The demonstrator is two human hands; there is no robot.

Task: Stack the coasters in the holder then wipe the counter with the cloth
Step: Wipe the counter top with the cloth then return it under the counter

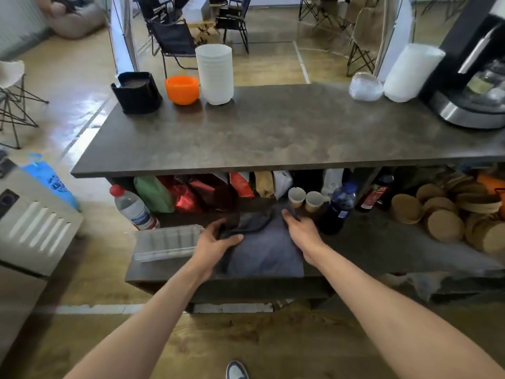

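On the lower shelf's (382, 250) front edge, the left hand (216, 243) pinches the grey folded cloth (262, 250) while the right hand (302, 228) presses flat on it. At the worktop's (273, 138) far-left corner, the black coaster holder (136, 95) contains brown coasters (134, 83).

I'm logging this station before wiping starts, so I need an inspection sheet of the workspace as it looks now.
Surface: dark counter, middle bare.
Job's things: black coaster holder with coasters inside, at the far left corner; grey cloth on the lower shelf.
Clutter: orange bowl, stack of white cups, coffee machine; bottles, bags and cork discs below.
Hands: left hand gripping the cloth's edge; right hand on the cloth, grip unclear.
Cables: nothing seen.
Surroundings: folding chairs, wooden floor.
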